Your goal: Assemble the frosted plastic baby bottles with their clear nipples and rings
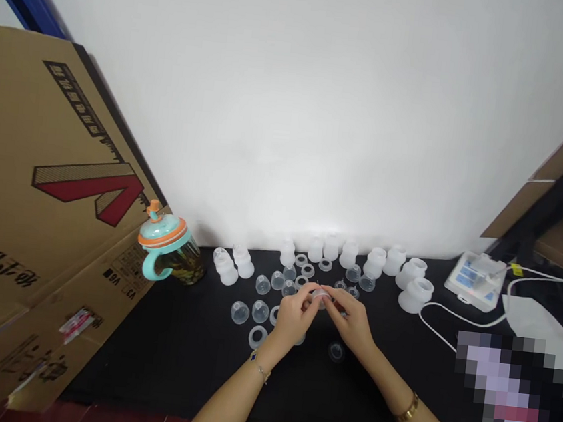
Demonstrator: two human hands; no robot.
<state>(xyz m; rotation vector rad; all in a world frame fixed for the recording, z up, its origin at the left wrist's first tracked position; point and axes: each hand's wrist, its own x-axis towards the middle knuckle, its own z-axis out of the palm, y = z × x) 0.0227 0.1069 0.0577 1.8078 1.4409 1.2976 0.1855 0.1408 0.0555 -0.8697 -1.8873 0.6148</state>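
My left hand [295, 313] and my right hand [352, 320] meet above the black table, fingers pinched round a small translucent round bottle part [321, 295]. The fingertips hide much of it, so I cannot tell whether it is one piece or two. Left of my hands lie several clear domed caps [260, 311] and white collar rings [258, 337]. Behind them stands a row of frosted white open-necked bottles [375, 262]. Two small assembled bottles [242, 261] stand farther left. A clear round disc [336, 352] lies below my right hand.
A pitcher with a turquoise handle and orange-trimmed lid [172, 246] stands at the left beside a large cardboard box [48, 227]. On the right are a white plastic case [475, 282], a white cable [442, 333] and a pixelated area. A white wall rises behind the table.
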